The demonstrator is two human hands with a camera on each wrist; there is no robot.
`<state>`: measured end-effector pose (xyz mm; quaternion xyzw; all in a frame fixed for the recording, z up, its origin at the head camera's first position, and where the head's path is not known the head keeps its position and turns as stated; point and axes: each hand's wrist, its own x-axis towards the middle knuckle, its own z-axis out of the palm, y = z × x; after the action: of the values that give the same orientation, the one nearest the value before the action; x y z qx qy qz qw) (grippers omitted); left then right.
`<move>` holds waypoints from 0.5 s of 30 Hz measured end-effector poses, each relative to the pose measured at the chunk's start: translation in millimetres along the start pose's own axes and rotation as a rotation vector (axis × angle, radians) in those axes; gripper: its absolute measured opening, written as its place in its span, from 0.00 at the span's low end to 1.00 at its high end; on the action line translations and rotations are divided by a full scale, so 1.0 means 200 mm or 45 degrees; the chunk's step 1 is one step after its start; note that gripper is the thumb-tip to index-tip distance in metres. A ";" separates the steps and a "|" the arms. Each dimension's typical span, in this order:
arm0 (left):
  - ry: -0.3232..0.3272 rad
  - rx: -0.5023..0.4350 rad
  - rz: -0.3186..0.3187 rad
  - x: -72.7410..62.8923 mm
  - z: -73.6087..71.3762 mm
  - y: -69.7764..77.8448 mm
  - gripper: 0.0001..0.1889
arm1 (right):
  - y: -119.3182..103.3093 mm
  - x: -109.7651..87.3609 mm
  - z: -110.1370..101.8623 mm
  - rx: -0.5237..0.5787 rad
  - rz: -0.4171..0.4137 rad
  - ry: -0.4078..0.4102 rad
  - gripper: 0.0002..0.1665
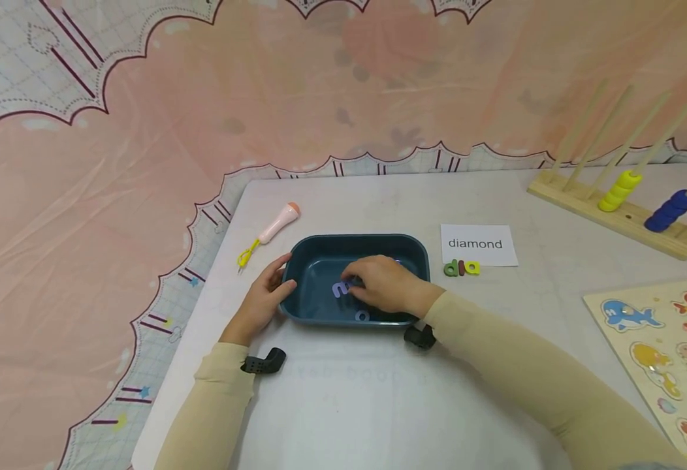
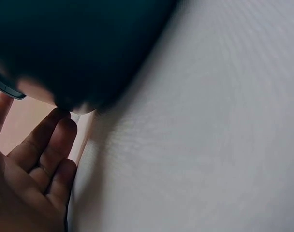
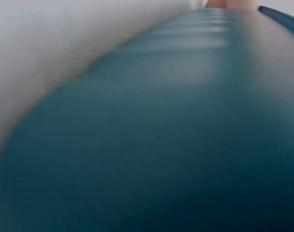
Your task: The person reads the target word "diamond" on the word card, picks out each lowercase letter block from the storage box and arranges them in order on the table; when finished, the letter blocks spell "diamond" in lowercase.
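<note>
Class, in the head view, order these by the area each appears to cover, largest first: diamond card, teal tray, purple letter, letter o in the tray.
1. Teal tray
2. Diamond card
3. Purple letter and letter o: too close to rank, since the right hand may hide part of the first.

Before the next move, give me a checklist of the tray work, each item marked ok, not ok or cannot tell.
1. Tray steadied: ok, the left hand holds its left end.
2. Right hand over the tray's inside: ok.
3. Purple letter firmly pinched: cannot tell, it is at the fingertips but partly hidden.
4. Word card readable: ok, "diamond" shows.
5. Whole word laid out: not ok, only three letters lie by the card.
</note>
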<state>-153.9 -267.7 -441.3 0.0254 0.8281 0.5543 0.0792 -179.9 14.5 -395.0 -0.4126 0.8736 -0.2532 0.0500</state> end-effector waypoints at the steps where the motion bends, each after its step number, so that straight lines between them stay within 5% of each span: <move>1: 0.001 -0.005 -0.002 0.00 0.00 0.00 0.32 | 0.00 -0.01 -0.01 -0.011 0.001 0.009 0.15; 15: 0.008 0.005 0.013 -0.01 0.00 0.00 0.32 | 0.03 -0.13 -0.18 -0.035 0.060 0.133 0.15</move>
<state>-151.5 -267.8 -440.4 0.0282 0.8293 0.5532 0.0737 -177.7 51.9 -370.8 -0.3789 0.8878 -0.2612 0.0045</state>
